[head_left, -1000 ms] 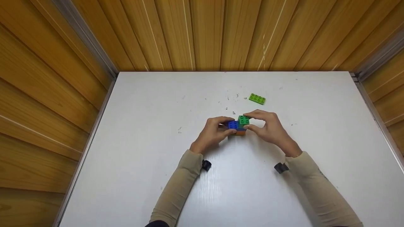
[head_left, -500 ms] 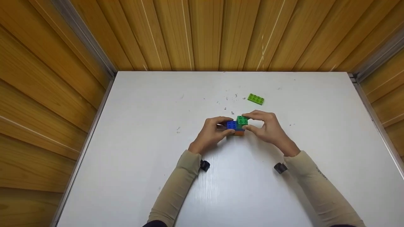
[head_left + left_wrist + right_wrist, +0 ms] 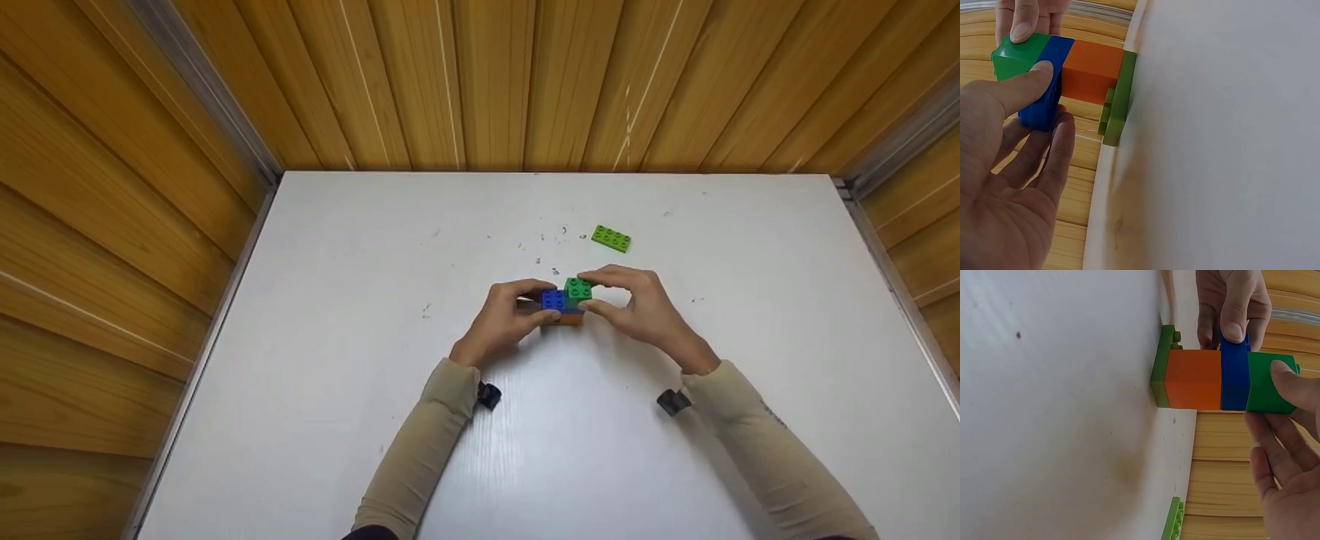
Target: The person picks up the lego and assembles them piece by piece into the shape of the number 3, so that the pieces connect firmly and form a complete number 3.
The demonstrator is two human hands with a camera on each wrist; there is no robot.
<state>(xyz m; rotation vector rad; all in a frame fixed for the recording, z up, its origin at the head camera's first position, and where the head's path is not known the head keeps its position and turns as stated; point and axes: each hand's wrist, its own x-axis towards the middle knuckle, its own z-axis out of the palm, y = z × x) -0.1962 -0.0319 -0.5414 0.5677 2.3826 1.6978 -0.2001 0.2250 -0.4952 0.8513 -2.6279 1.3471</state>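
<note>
A small stack of toy building bricks stands on the white table. At the bottom is a thin olive-green brick (image 3: pixel 1121 101), which carries an orange brick (image 3: pixel 1193 379). Across the orange one lies a flatter blue brick (image 3: pixel 553 300), its studs showing on the left. A green brick (image 3: pixel 578 288) sits on the blue brick's right half. My left hand (image 3: pixel 510 315) pinches the blue brick between thumb and fingers. With thumb and fingers my right hand (image 3: pixel 639 301) grips the green brick at opposite sides. Both wrist views show the layers pressed against each other.
Beyond the hands, a loose lime-green brick (image 3: pixel 611 238) with two rows of studs lies on the white table (image 3: pixel 360 247). Small dark marks dot the surface nearby. Wood-patterned walls (image 3: pixel 495 82) border the back and sides.
The hands and the stack stay almost in place, each hand keeping its hold. The whole head view shifts slightly.
</note>
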